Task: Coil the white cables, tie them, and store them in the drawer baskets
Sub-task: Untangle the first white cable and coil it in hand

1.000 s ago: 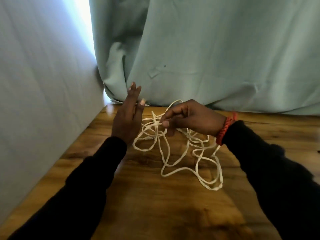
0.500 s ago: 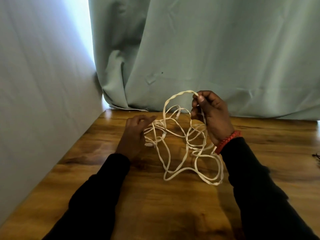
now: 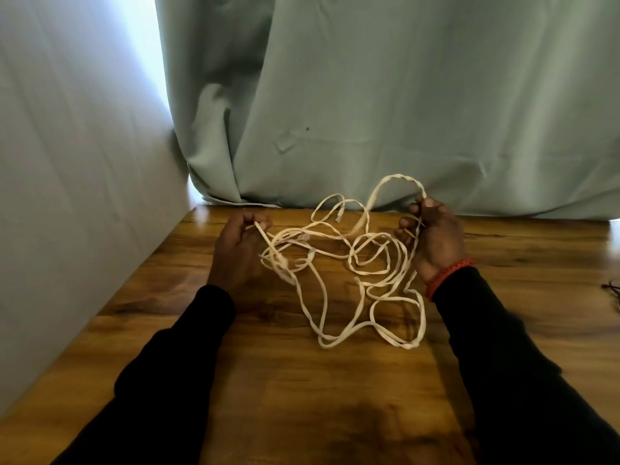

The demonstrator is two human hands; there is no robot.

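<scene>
Curtained corner, wooden table [image 3: 268, 380]. Left hand [image 3: 236, 253] now pinches one strand where it lay flat before; right hand [image 3: 432, 236] grips a raised loop. Pulled apart, the cable [image 3: 339, 286] spreads on the table, likely untangling before coiling.

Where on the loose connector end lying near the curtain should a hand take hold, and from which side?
Probably just behind the connector plug, on the flat white cable, pinching its two broad faces. Come from above and the far side: that end lies free on the wooden table, clear of the tangle's crossings, between the left hand and right hand.
</scene>
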